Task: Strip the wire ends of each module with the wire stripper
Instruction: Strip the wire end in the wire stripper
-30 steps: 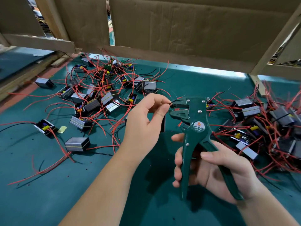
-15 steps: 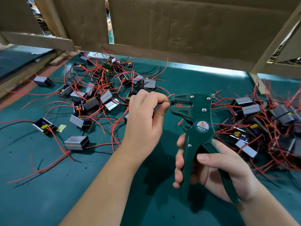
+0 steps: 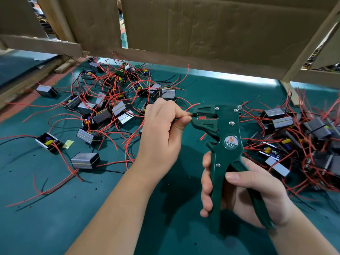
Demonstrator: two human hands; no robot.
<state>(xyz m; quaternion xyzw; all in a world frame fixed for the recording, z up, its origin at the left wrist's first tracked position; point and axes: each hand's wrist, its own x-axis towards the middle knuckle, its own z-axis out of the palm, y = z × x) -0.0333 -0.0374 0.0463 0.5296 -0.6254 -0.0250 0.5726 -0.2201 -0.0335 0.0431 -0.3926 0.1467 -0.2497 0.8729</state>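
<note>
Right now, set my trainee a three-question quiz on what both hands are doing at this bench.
1. True or false: the left hand pinches a wire at the jaws of the wire stripper.
2. The handles of the wire stripper are gripped by: A the left hand; B the right hand; C neither hand.
3. Fill in: the round label on the wire stripper reads ____.
Key: 1 true; 2 B; 3 W01A.
</note>
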